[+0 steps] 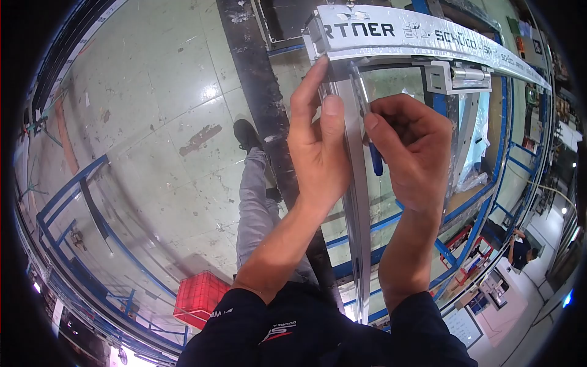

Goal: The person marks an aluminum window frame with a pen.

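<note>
My left hand lies along the upright metal profile, just below the corner of the frame. Its fingers are stretched out, and the index fingertip touches the end of the top profile, which is wrapped in white printed film. My right hand is closed in a pinch around a slim pen with a clear barrel and a blue end. The pen's upper tip is near the inner corner where the two profiles meet. A metal hinge-like fitting sits under the top profile, to the right.
A dark beam runs along the left of the frame. Blue metal racks and a red crate stand on the green floor at left. Blue supports lie beneath the frame. Another person is far off at right.
</note>
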{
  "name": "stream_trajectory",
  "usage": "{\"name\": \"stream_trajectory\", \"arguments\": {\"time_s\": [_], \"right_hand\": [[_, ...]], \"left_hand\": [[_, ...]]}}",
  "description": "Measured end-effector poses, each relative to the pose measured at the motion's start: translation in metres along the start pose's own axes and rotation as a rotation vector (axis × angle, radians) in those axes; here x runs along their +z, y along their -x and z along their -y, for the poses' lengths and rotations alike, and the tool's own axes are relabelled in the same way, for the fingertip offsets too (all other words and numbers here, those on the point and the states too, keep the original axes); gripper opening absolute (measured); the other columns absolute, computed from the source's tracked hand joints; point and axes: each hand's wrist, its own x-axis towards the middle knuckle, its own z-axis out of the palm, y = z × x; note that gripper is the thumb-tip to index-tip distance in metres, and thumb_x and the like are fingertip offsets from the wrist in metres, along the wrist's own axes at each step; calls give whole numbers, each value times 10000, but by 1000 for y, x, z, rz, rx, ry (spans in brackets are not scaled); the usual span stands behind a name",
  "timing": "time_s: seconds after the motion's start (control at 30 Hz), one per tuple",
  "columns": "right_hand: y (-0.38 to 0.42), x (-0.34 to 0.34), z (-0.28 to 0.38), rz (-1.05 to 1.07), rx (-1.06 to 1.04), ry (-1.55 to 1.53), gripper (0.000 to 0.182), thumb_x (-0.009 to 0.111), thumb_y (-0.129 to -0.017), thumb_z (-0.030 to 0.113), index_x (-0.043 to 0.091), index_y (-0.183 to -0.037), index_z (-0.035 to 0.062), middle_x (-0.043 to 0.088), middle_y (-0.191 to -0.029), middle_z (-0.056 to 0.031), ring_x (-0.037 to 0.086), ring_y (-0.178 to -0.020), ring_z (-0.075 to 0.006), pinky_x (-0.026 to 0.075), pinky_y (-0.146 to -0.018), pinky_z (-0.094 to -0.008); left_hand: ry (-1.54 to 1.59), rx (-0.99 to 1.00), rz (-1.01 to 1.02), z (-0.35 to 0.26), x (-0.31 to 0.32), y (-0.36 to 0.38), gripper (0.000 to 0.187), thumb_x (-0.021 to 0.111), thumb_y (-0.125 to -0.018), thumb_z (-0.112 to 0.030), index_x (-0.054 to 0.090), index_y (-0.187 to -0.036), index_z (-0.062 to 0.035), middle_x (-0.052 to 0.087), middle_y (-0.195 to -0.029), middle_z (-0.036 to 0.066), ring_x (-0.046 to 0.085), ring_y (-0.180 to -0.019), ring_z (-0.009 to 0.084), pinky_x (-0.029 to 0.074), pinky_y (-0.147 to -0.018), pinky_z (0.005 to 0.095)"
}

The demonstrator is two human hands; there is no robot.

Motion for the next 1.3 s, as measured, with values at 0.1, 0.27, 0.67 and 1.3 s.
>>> {"name": "stream_trajectory", "arguments": {"time_s": [0.1,0.27,0.67,1.3], "right_hand": [[0,1,-3,9,-3,-3,76,681,-933,-1,676,-954,-74,678,-760,-30,620,-692,-48,484,-602,-202],[0,4,-5,-11,13,-25,74,680,-928,-5,677,-952,-74,676,-757,-31,610,-686,-40,474,-584,-203],[0,2,-3,-7,29,-6,79,673,-926,-3,681,-947,-79,680,-754,-38,617,-680,-48,471,-580,-207],[0,2,-7,-18,-10,-17,75,686,-926,2,682,-939,-72,677,-754,-28,607,-680,-43,459,-579,-203]], "left_hand": [[-90,115,-24,2,2,-3,496,475,-1113,-331,450,-1513,-39,613,-1334,107,613,-1049,112,503,-894,263],[-1,20,1,-1,1,-1,535,541,-1080,-280,402,-1544,-51,651,-1248,147,607,-1045,132,485,-905,279],[88,-55,15,3,-1,1,578,585,-1051,-237,372,-1561,-68,665,-1091,118,557,-901,86,452,-775,239],[100,-35,15,4,0,1,582,592,-1052,-251,376,-1559,-64,670,-1065,102,547,-885,78,441,-777,230]]}}
